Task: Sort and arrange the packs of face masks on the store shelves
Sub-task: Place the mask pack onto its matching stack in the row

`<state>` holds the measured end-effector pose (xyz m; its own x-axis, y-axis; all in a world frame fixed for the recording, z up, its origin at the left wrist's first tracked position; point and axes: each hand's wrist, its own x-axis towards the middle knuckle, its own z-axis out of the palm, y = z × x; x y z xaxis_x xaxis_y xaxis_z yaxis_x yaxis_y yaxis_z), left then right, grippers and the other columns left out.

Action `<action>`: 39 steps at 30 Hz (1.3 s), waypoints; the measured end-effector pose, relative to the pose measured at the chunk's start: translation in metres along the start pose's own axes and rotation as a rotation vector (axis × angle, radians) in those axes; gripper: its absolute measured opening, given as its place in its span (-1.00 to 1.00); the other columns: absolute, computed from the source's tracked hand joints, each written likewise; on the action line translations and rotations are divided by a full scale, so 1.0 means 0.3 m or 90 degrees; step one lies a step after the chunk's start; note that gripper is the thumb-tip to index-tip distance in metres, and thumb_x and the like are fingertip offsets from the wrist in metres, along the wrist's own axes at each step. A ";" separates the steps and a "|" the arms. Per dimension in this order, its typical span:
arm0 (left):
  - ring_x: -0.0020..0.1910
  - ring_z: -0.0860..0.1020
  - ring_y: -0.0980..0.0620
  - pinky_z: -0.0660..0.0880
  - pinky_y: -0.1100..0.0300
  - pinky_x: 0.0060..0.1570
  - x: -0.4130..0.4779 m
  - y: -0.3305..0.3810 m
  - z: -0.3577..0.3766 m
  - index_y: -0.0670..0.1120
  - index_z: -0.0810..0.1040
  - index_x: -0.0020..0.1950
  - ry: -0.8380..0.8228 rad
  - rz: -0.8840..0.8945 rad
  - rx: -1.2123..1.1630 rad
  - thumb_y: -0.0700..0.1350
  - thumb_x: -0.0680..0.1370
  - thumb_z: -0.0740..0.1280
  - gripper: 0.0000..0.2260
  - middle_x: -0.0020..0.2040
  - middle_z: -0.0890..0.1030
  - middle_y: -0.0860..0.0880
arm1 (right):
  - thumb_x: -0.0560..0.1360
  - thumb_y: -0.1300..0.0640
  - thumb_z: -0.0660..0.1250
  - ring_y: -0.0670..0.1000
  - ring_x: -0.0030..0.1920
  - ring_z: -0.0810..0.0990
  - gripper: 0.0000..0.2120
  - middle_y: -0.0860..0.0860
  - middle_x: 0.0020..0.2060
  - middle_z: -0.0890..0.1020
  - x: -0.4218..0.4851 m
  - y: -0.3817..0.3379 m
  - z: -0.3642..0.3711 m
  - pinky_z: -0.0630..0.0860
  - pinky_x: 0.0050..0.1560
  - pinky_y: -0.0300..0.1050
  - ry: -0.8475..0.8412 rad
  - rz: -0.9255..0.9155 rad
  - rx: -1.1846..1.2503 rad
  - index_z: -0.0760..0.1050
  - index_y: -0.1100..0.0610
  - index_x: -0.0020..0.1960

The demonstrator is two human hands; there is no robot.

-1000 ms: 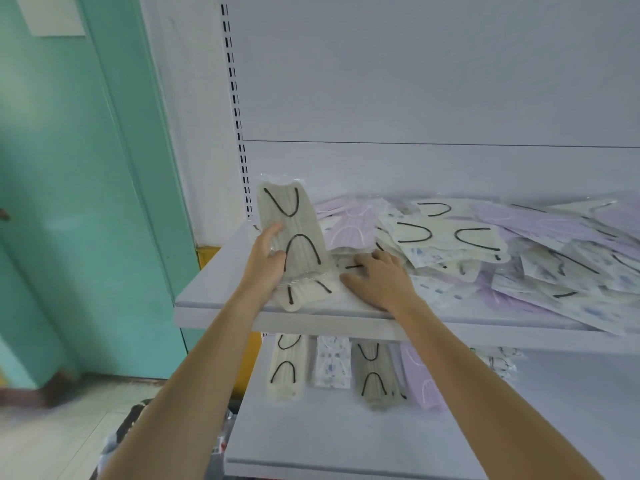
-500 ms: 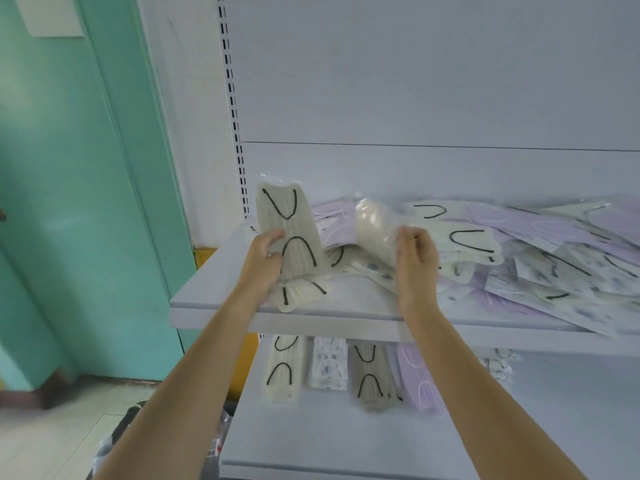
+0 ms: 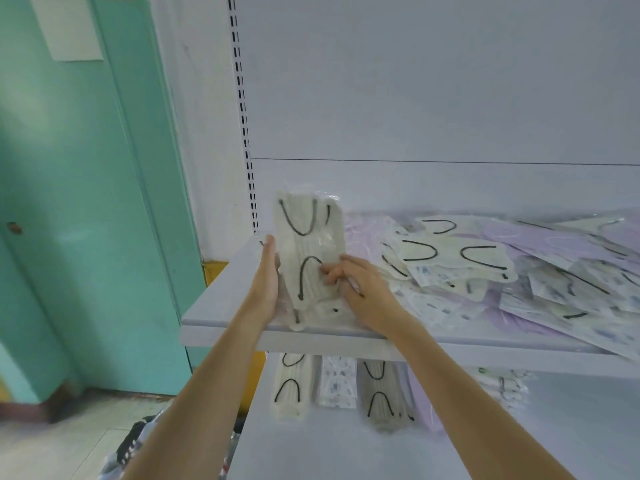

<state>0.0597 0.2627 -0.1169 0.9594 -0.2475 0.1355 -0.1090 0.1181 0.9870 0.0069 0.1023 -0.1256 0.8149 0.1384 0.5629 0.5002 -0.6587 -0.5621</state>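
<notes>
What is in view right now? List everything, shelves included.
upright stack of packs: one stack, number of packs unclear, cream with black ear loops, left end of upper shelf, between the hands
loose pile of packs: many, cream, lilac and white printed, overlapping across upper shelf to the right
lower-shelf packs: at least four in a row, cream, white printed, grey, lilac, under upper shelf's front edge
upper shelf: one, white
lower shelf: one, white
back panel: one, white, behind shelves
teal wall: one, far left
left hand: flat against stack's left edge
right hand: fingers curled on stack's right edge
</notes>
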 end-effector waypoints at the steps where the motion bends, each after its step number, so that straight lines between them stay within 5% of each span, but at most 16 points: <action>1: -0.01 0.65 -0.04 0.58 0.12 -0.06 0.001 0.008 -0.002 -0.14 0.61 0.10 -0.004 -0.008 -0.035 0.21 0.62 -0.09 -0.41 -0.03 0.68 -0.11 | 0.51 0.43 0.12 -0.05 0.24 0.39 -0.74 -0.03 0.13 0.56 -0.003 0.006 -0.008 0.24 0.26 -0.44 -0.006 0.034 0.026 0.54 0.20 -0.04; 3: 0.04 0.62 -0.06 0.54 -0.01 0.07 0.007 0.014 -0.005 -0.11 0.61 0.12 -0.007 -0.020 -0.007 0.15 0.63 0.04 -0.54 0.02 0.67 -0.10 | 0.54 0.43 0.09 0.01 0.27 0.46 -0.71 -0.01 0.18 0.54 -0.002 0.012 -0.026 0.25 0.11 -0.58 -0.010 0.095 0.062 0.51 0.15 -0.03; 5: 0.06 0.61 -0.06 0.51 -0.09 0.14 0.022 0.006 -0.005 -0.07 0.60 0.09 -0.006 -0.005 0.034 -0.08 0.58 0.24 -0.81 0.05 0.66 -0.08 | 0.57 0.39 0.08 0.01 0.33 0.40 -0.70 0.00 0.28 0.45 0.004 0.025 -0.033 0.23 0.20 -0.48 -0.026 0.129 0.027 0.50 0.18 0.15; 7: 0.12 0.58 -0.02 0.50 -0.01 0.18 0.033 -0.013 -0.008 0.01 0.51 0.24 0.020 0.024 0.079 -0.25 0.55 0.28 -0.70 0.20 0.58 -0.05 | 0.57 0.32 0.11 0.00 0.26 0.42 -0.66 0.05 0.32 0.38 0.005 0.039 -0.029 0.29 0.20 -0.29 0.007 0.188 -0.006 0.38 0.14 0.31; 10: 0.07 0.54 0.12 0.51 0.21 0.07 0.034 -0.028 -0.014 0.05 0.31 0.43 0.097 0.073 0.112 -0.31 0.57 0.20 -0.52 0.33 0.38 0.11 | 0.51 0.25 0.21 0.01 0.09 0.45 -0.70 0.08 0.18 0.46 0.006 0.043 -0.030 0.33 0.03 -0.21 0.053 0.275 -0.067 0.38 0.16 0.24; 14: 0.38 0.33 0.04 0.33 0.12 0.35 0.051 -0.037 -0.022 -0.01 0.27 0.46 0.171 0.053 0.132 -0.38 0.56 0.06 -0.49 0.44 0.29 0.04 | 0.55 0.16 0.15 0.09 0.41 0.21 -0.56 0.06 0.40 0.31 0.011 0.042 -0.011 0.15 0.37 -0.07 -0.071 0.270 -0.230 0.25 0.14 0.42; 17: 0.41 0.29 0.03 0.32 0.16 0.32 0.059 -0.048 -0.026 -0.04 0.31 0.44 0.186 0.030 0.142 -0.35 0.57 0.04 -0.53 0.45 0.28 0.00 | 0.58 0.08 0.08 0.05 0.49 0.00 -0.53 0.00 0.48 0.19 0.015 0.024 -0.011 -0.02 0.44 -0.02 -0.149 0.271 -0.289 0.16 0.06 0.48; 24: 0.41 0.30 0.00 0.29 0.04 0.39 0.060 -0.047 -0.022 -0.03 0.33 0.43 0.183 0.026 0.146 -0.34 0.57 0.04 -0.54 0.45 0.29 -0.01 | 0.48 -0.26 0.18 0.11 0.40 0.15 -0.48 0.03 0.36 0.30 0.003 0.021 0.003 0.03 0.43 0.01 -0.111 0.298 -0.350 0.36 -0.06 0.37; 29: 0.42 0.28 0.01 0.27 0.09 0.40 0.064 -0.049 -0.021 -0.04 0.32 0.44 0.181 0.030 0.146 -0.35 0.58 0.04 -0.54 0.45 0.29 -0.01 | 0.56 -0.04 0.16 0.12 0.24 0.29 -0.74 0.03 0.21 0.46 0.002 0.054 0.006 0.19 0.20 -0.12 -0.006 0.269 -0.294 0.54 0.01 0.13; 32: 0.43 0.25 0.03 0.25 0.19 0.36 0.068 -0.051 -0.023 -0.06 0.31 0.45 0.176 0.035 0.155 -0.35 0.58 0.04 -0.54 0.46 0.28 -0.01 | 0.56 -0.05 0.18 0.13 0.22 0.33 -0.73 0.01 0.18 0.51 0.005 0.064 -0.001 0.11 0.02 -0.21 0.021 0.264 -0.238 0.52 0.03 0.14; 36: 0.43 0.25 0.04 0.25 0.28 0.21 0.067 -0.053 -0.022 -0.05 0.31 0.45 0.168 0.038 0.162 -0.35 0.58 0.04 -0.54 0.46 0.28 -0.01 | 0.49 -0.24 0.20 0.10 0.37 0.19 -0.53 -0.08 0.35 0.39 0.010 0.068 0.005 0.12 0.35 -0.07 -0.101 0.277 -0.303 0.42 -0.07 0.33; 39: 0.43 0.25 0.03 0.26 0.25 0.27 0.065 -0.050 -0.023 -0.06 0.30 0.45 0.169 0.040 0.154 -0.36 0.58 0.04 -0.54 0.46 0.28 -0.02 | 0.51 -0.19 0.21 0.08 0.30 0.34 -0.71 -0.09 0.16 0.55 0.009 0.087 0.018 0.19 0.29 -0.10 -0.044 0.240 -0.312 0.57 -0.06 0.05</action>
<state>0.0819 0.2628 -0.1298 0.9794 0.0145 0.2012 -0.1983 -0.1140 0.9735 0.0237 0.0895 -0.1421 0.9344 -0.1332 0.3305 -0.0050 -0.9323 -0.3617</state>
